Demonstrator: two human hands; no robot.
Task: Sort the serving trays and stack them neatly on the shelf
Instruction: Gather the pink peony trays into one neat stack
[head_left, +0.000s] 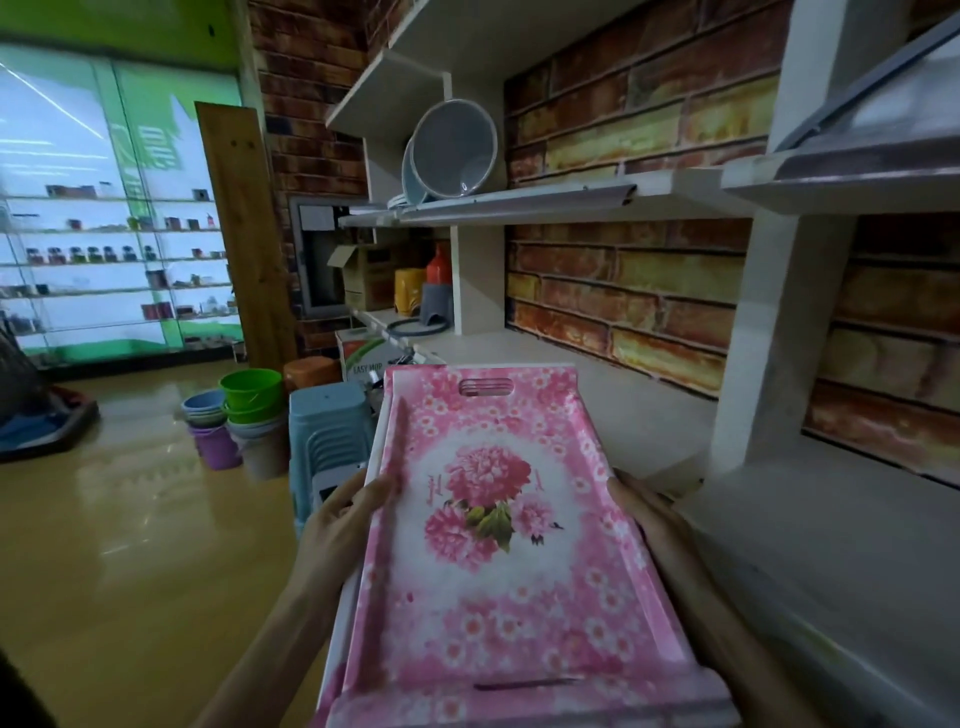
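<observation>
In a housewares shop, I am holding a pink flowered tray (498, 525) out in front of me, long side running away from my body, its handle slot at the far end. My left hand (345, 525) is gripping the tray's left edge, thumb pressing over the raised rim and fingers curling underneath. My right hand (657, 525) is closing around the right edge, fingers mostly hidden below the tray. White edges are showing under the pink tray along its left side and far end, so I am carrying it on top of at least one more tray (375, 467); how many I cannot tell.

Just beyond and to the right of my right hand, a pale shelf (644, 415) is running along a brick-patterned wall (649, 291), and the tray's far end is hanging just over its near edge. Above my hands, a higher shelf is carrying grey basins (452, 150) leaning on their sides. To the left of my left hand, stacked blue stools (327, 431) and small coloured buckets (244, 415) are standing on the glossy floor (130, 545).
</observation>
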